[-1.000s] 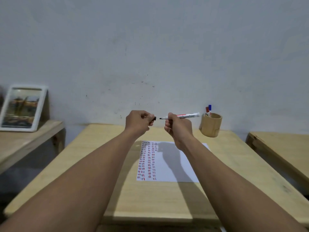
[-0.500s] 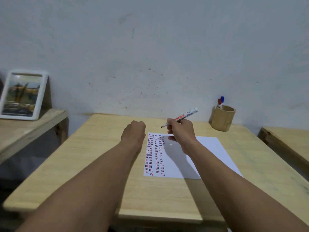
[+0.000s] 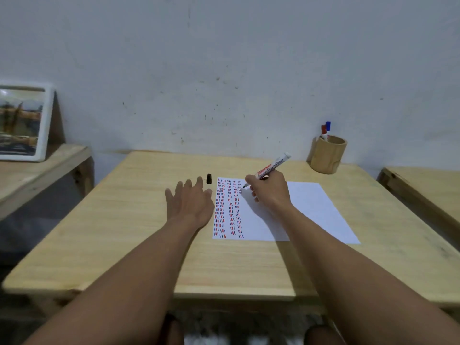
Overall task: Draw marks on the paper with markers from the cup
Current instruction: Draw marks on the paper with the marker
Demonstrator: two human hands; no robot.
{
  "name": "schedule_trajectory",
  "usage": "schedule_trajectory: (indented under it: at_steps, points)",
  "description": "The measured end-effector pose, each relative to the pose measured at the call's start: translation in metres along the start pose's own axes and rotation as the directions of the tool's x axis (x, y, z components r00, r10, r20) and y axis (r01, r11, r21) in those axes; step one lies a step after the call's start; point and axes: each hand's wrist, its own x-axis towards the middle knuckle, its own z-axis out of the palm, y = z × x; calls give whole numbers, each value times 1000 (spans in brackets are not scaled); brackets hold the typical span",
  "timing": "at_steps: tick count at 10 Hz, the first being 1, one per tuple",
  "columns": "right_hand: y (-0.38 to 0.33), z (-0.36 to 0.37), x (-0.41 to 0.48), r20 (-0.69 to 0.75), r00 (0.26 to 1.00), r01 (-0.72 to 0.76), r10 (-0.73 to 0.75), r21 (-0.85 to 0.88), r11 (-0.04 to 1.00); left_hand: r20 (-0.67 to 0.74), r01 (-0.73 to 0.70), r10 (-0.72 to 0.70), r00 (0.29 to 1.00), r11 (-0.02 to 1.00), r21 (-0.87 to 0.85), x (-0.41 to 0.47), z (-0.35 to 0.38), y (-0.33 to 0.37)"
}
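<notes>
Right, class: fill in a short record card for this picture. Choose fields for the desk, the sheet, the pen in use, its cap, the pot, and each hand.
surface: pale wooden table
sheet: white paper, columns of short red and dark dashes down its left part
pen: white-barrelled marker, tip at the top of the columns
cap: small black cap, upright on the table, left of the paper
pot: round wooden cup, back right, red-capped and blue-capped markers inside
left hand: open, flat, empty
right hand: gripping the marker
</notes>
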Motion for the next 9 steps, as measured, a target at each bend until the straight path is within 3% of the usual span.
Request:
schedule_trajectory:
  at_steps: [2,9]
  points:
    - [11,7,0,23,999,31,-29,-85,996,118,-47,44,992,999,22,-4,0,-2]
    - [16,10,3,60,997,67,-57,-167,984,102,-50,48,994,999,20,-7,-1,-2]
